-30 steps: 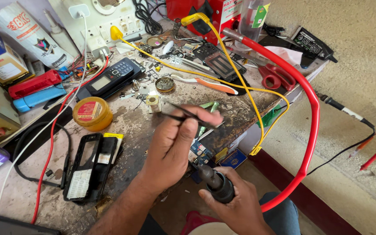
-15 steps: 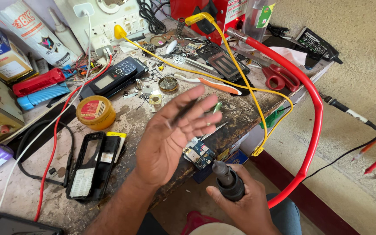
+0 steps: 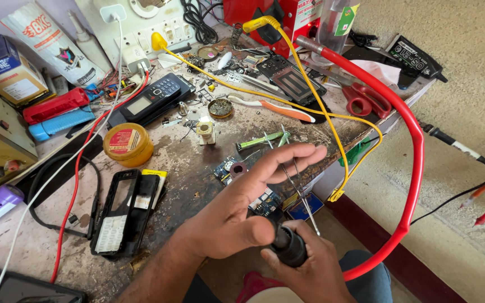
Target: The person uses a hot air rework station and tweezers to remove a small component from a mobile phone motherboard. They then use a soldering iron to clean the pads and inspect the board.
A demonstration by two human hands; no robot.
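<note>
My left hand point(image 3: 237, 216) reaches out over the bench's front edge with its fingers stretched. Thin metal tweezers point(image 3: 301, 196) hang between those fingers, and the thumb rests against a black tool handle point(image 3: 288, 247). My right hand point(image 3: 310, 272) grips that handle low in the view. A thick red hose point(image 3: 413, 168) runs from the handle up to the back of the bench. A small blue circuit board point(image 3: 262, 203) lies at the bench edge, just under my left hand.
On the worn bench point(image 3: 186, 163) lie an opened black phone shell point(image 3: 122, 210), a keypad phone point(image 3: 152, 98), a yellow tin point(image 3: 127, 144), red scissors point(image 3: 366, 100), a yellow cable point(image 3: 310, 106), boxes and a power strip. Probe leads point(image 3: 478, 196) lie on the floor at the right.
My left hand has gone from pinching the tweezers to spread fingers and has drawn back toward my right hand. Its thumb now touches the black handle.
</note>
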